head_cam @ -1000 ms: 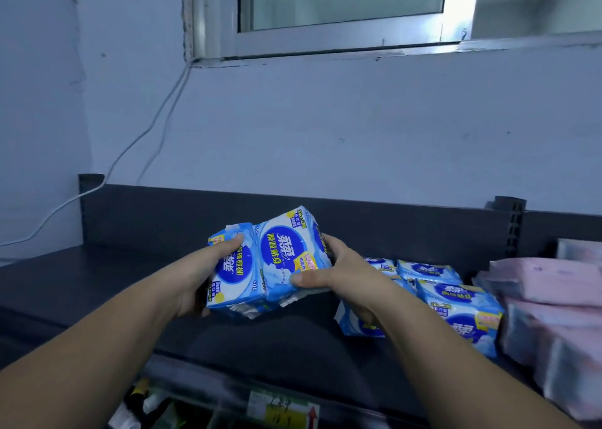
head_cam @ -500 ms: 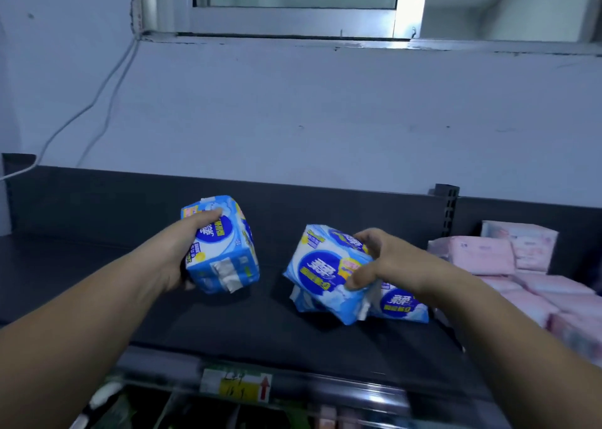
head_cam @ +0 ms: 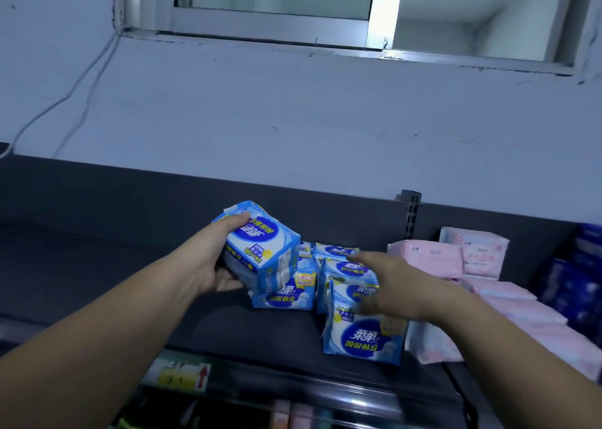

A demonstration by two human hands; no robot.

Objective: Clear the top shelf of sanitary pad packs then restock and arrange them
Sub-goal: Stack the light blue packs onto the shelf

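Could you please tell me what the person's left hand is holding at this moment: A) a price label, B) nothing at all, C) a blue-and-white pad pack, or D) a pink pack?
C: the left hand grips a blue-and-white pad pack, while the pink packs lie on the shelf further to the right.

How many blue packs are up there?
6 that I can tell apart: one blue-and-white plastic pad pack in the left hand, one lying below it on the dark shelf, two at the back, one by the right hand, one standing in front. More may be hidden.
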